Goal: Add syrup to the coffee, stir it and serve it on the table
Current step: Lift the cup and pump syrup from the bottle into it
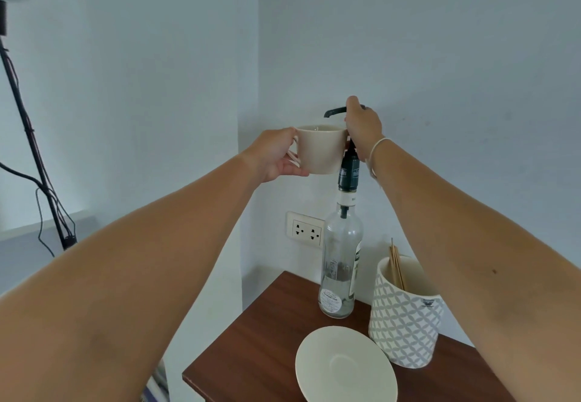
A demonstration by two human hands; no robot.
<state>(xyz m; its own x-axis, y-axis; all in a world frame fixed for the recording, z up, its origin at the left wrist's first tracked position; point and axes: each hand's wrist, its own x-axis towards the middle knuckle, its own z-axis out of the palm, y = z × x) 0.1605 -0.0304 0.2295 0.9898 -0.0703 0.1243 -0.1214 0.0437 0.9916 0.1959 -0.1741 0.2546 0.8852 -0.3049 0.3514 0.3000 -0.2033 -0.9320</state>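
Note:
My left hand (276, 154) holds a cream coffee cup (319, 150) by its handle, lifted high beside the bottle's neck. The black spout of the pump (333, 111) hangs just above the cup's rim. My right hand (363, 128) is closed over the pump head on top of the tall clear syrup bottle (341, 257), which stands upright on the dark wooden table (251, 348). The cup's contents are hidden from this angle. A cream saucer (345, 367) lies on the table in front of the bottle.
A patterned white-and-grey holder (405, 320) with thin wooden stir sticks (396, 263) stands right of the bottle. A wall socket (305, 229) sits behind the bottle. A black tripod with cables (34, 150) stands at the left.

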